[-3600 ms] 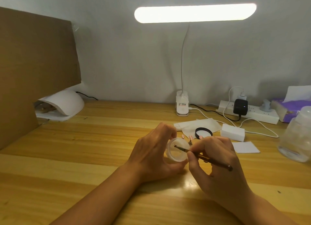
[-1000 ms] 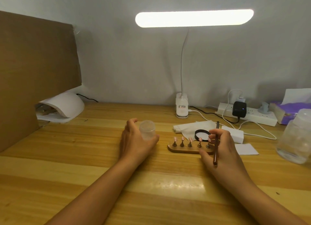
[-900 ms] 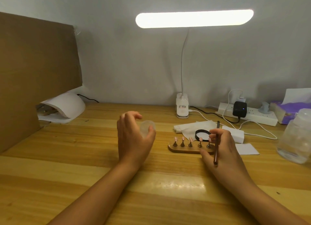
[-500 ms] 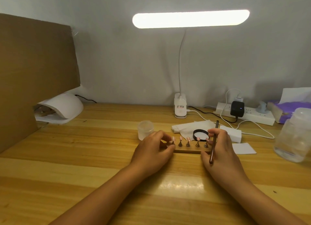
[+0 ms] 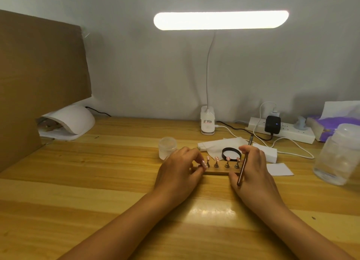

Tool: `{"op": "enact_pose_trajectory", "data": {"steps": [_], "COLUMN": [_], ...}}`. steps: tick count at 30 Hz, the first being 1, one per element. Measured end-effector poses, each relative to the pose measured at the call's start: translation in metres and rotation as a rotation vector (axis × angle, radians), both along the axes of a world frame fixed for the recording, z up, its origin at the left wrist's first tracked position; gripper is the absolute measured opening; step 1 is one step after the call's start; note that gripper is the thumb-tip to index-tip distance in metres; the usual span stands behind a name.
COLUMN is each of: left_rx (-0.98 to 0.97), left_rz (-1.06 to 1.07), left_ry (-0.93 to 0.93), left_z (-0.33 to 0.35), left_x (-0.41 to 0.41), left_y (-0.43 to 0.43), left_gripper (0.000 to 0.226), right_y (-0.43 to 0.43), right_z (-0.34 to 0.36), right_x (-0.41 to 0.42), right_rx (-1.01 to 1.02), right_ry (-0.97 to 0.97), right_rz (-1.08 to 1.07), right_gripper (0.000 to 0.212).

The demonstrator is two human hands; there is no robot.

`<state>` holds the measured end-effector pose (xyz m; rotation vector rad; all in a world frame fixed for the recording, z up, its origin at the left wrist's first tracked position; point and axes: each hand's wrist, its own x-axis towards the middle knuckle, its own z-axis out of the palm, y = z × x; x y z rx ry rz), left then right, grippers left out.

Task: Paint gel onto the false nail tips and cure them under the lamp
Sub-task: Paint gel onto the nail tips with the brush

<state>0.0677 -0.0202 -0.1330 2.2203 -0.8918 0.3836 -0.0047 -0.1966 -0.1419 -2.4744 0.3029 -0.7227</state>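
Wooden stand (image 5: 218, 171) with nail tips (image 5: 216, 158) is sitting mid-way along the desk (image 5: 97, 182). The left hand (image 5: 178, 172) is pinching its left end with curled fingers (image 5: 194, 156); the right hand (image 5: 253, 168) is gripping the brush (image 5: 242, 172) (tip pointing away), thumb touching the right end. The jar (image 5: 167, 146) is standing just behind the left hand; the curing lamp (image 5: 72, 121) is sitting near the back-left corner.

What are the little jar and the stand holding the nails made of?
The jar looks like frosted plastic, maybe glass: cloudy, see-through walls. The stand looks like varnished wood: brown, with a slight shine. Its little pegs look like dark metal, though they are too small to be sure.
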Motion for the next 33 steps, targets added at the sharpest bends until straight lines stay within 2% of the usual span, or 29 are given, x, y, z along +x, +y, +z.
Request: {"op": "enact_pose_trajectory", "data": {"steps": [3,6,7,10,14,17,21,26,33], "left_rx": [-0.049,-0.022,-0.02,-0.004,-0.016,-0.031,-0.077,-0.065,-0.135], "left_rz": [-0.111,-0.172,-0.182,-0.223,-0.29,-0.32,-0.328,-0.334,-0.289], "left_ry": [0.098,0.172,0.188,0.24,0.299,0.32,0.336,0.319,0.396], "left_z": [-0.003,-0.004,-0.004,-0.005,-0.005,-0.005,-0.005,-0.005,-0.008], "left_x": [-0.004,-0.002,0.0,0.006,0.013,0.015,0.014,0.011,0.015], "left_y": [0.005,0.007,0.007,0.009,0.014,0.015,0.013,0.012,0.012], "left_gripper": [0.013,0.016,0.015,0.008,0.01,0.011,0.013,0.014,0.013], "right_y": [-0.003,0.0,0.003,0.012,0.017,0.015,0.011,0.012,0.016], "right_z": [0.005,0.016,0.019,0.026,0.024,0.023,0.021,0.019,0.02], "right_x": [-0.002,-0.009,-0.012,-0.017,-0.017,-0.017,-0.013,-0.012,-0.014], "right_rx": [0.144,0.303,0.375,0.599,0.81,0.878,0.94,0.865,0.798], "right_ry": [-0.11,-0.331,-0.375,-0.365,-0.252,-0.185,-0.069,-0.001,0.023], "right_rz": [0.027,0.129,0.16,0.244,0.338,0.337,0.303,0.285,0.346], "right_gripper": [0.057,0.022,0.018,0.03,0.022,0.029,0.021,0.016,0.016]}}
